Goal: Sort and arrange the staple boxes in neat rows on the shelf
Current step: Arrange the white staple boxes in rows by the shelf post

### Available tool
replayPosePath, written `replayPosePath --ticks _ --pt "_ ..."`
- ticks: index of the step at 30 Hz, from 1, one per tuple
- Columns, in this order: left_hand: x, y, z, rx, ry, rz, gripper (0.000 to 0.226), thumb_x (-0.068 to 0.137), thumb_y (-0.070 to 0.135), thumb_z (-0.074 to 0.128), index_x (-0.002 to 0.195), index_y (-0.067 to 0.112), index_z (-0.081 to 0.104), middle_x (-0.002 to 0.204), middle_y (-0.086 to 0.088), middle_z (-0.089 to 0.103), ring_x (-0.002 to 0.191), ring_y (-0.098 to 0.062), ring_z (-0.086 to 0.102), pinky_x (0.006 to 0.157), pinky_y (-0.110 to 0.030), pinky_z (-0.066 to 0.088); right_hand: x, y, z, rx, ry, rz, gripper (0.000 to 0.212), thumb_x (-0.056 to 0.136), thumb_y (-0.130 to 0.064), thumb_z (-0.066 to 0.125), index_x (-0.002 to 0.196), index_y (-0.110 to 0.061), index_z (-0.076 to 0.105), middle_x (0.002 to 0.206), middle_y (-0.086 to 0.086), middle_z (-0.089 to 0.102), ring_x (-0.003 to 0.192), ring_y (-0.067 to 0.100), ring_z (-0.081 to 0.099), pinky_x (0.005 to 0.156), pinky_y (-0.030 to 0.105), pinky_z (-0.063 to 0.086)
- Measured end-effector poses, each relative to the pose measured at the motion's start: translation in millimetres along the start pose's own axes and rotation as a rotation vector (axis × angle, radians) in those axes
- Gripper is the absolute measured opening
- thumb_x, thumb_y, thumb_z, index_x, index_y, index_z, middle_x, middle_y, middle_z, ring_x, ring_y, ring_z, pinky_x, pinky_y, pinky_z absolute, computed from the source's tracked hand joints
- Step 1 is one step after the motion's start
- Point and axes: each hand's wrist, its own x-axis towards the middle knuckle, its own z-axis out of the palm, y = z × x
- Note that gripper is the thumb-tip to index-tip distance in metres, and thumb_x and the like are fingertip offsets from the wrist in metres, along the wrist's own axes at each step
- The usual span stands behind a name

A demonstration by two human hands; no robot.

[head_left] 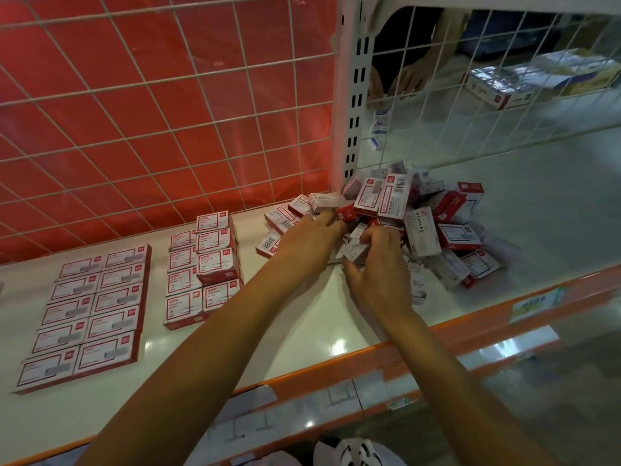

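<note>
Clamped the right grip [379,267] round a pale box [354,253], fingers curled over it and thumb beneath, at the near edge of the loose pile [423,223]. Rested the left grip [309,238] just beside, fingers stretched almost straight onto the jumbled red-and-white boxes, pinching nothing visible. Found the pile heaped against the foot of the white post [356,95], boxes tilted every way.

Judged the step as picking: drawing single boxes out of the heap for sorting. Put the job at part done, with two tidy groups to the left: a stacked block [205,270] near the pile, and well apart beyond it a flat double row [90,307], labels up. Reckoned the next move as lifting the held box free without dragging its neighbours, reading its label, then setting it square against the matching group.

Worked on a pale glossy shelf [302,331] with an orange front lip [447,331], backed by white wire mesh [168,95] over a red panel [100,45]. Saw, through the mesh on the right, another person's hands [408,77] and more stock [537,79] on the far side.
</note>
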Motion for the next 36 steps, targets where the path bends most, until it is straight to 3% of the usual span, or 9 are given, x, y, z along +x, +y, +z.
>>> replayPosePath --ticks 3,7,12,15,19,22,26,32,36 --pt "-6 -1 1 -0.043 0.001 -0.009 0.051 0.085 0.014 0.063 0.132 0.026 0.046 0.134 -0.004 0.046 0.113 -0.03 0.05 0.084 -0.039 0.048 -1 0 -1 0.012 -0.012 -0.008 0.043 0.078 -0.008 0.07 0.114 -0.007 0.046 0.11 0.011 0.047 0.093 0.025 0.051 0.069 0.029 0.042" --pt "-20 -7 -3 -0.092 0.026 -0.088 0.043 0.085 0.016 0.061 0.125 0.025 0.048 0.121 -0.008 0.044 0.096 -0.033 0.055 0.063 -0.034 0.039 -3 1 -5 0.043 -0.043 -0.028 0.047 0.078 -0.01 0.067 0.122 -0.008 0.049 0.112 0.01 0.045 0.096 0.023 0.049 0.074 0.035 0.047" --pt "-39 -15 4 -0.247 0.027 -0.215 0.05 0.08 0.041 0.071 0.125 0.032 0.049 0.125 -0.004 0.051 0.107 -0.026 0.053 0.084 -0.036 0.049 -3 0 -15 0.15 -0.008 0.032 0.044 0.078 -0.011 0.07 0.119 -0.007 0.053 0.115 0.01 0.048 0.102 0.015 0.045 0.078 0.014 0.033" --pt "-52 -16 3 -0.413 0.057 -0.306 0.052 0.078 0.036 0.075 0.125 0.027 0.054 0.127 -0.006 0.052 0.111 -0.024 0.052 0.092 -0.039 0.049 -3 -1 -20 0.254 0.019 0.019 0.041 0.078 -0.011 0.073 0.115 -0.009 0.055 0.106 -0.001 0.047 0.097 0.015 0.049 0.077 0.01 0.037" --pt "-71 -17 -4 -0.529 0.102 -0.368 0.052 0.081 0.034 0.074 0.128 0.023 0.055 0.134 -0.005 0.047 0.111 -0.023 0.054 0.097 -0.037 0.047 -6 -5 -22 0.439 -0.033 0.094 0.044 0.08 -0.007 0.07 0.12 -0.011 0.053 0.112 0.002 0.053 0.098 0.015 0.057 0.074 0.012 0.05" --pt "-88 -18 -9 -0.586 0.118 -0.373 0.051 0.082 0.031 0.073 0.128 0.021 0.055 0.132 -0.001 0.054 0.104 -0.017 0.059 0.088 -0.028 0.049 -9 -7 -22 0.53 -0.097 0.138 0.047 0.082 -0.004 0.067 0.124 -0.017 0.051 0.123 0.004 0.052 0.104 0.008 0.057 0.079 0.012 0.051" --pt "-108 -21 -18 -0.566 0.152 -0.401 0.049 0.082 0.03 0.074 0.127 0.021 0.057 0.129 0.001 0.058 0.104 -0.016 0.059 0.09 -0.031 0.049 -15 -16 -20 0.632 -0.193 0.17 0.051 0.08 0.004 0.065 0.105 -0.038 0.05 0.123 0.005 0.053 0.104 0.006 0.057 0.081 0.014 0.051" --pt "-138 -35 -25 -0.573 0.206 -0.452 0.046 0.08 0.031 0.075 0.122 0.019 0.06 0.125 0.001 0.061 0.103 -0.014 0.058 0.084 -0.026 0.048 -23 -43 -12 0.767 -0.242 0.207 0.042 0.085 0.007 0.057 0.117 -0.02 0.053 0.104 -0.008 0.061 0.089 0.001 0.064 0.075 0.024 0.057" --pt "-160 -52 -30 -0.577 0.226 -0.498 0.05 0.077 0.033 0.078 0.122 0.019 0.06 0.123 0.002 0.061 0.101 -0.015 0.059 0.086 -0.03 0.05 -27 -68 -4 0.805 -0.268 0.198 0.04 0.088 0.002 0.056 0.122 -0.02 0.054 0.113 -0.008 0.059 0.101 0.01 0.063 0.081 0.027 0.056"
